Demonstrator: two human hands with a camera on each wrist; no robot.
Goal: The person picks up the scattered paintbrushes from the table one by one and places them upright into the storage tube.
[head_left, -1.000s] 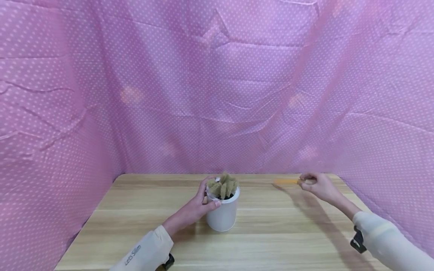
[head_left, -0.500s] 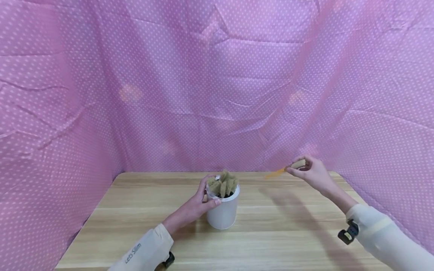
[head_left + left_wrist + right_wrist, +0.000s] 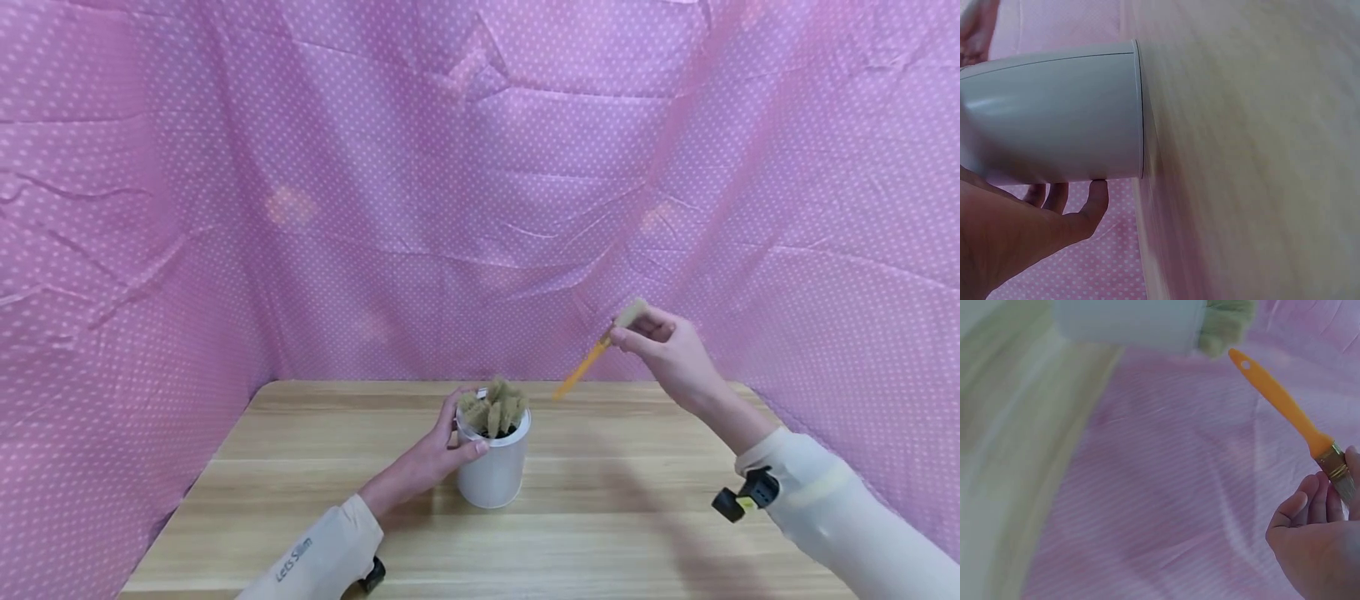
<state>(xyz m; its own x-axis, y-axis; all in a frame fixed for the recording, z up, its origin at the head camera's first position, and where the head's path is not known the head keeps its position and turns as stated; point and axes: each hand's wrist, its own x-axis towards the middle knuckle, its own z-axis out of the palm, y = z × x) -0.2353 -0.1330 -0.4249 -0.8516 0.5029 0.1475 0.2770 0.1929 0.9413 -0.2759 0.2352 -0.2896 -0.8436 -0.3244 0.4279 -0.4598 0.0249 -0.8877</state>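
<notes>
My left hand (image 3: 422,460) grips a white cylindrical pot (image 3: 491,477) near its rim, thumb in front and fingers on the far side. The pot stands upright on the table, with several tan bristly tufts (image 3: 495,410) rising from its mouth. In the left wrist view, fingers (image 3: 1092,206) press against the wall of the pot (image 3: 1054,112). Above the table to the right, my right hand (image 3: 684,362) pinches a paintbrush (image 3: 587,365) near its metal band. Its orange handle points down and left toward the pot, bristles up. The right wrist view shows the paintbrush (image 3: 1282,400) clearly.
A wooden table (image 3: 315,483) lies beneath both hands. Pink dotted cloth (image 3: 420,208) hangs behind it and along both sides. Black wrist cameras (image 3: 750,492) are strapped at the cream sleeves.
My right hand has lifted the paintbrush off the right back of the table and carried it left, tilting its handle downward. The left hand and pot stay put.
</notes>
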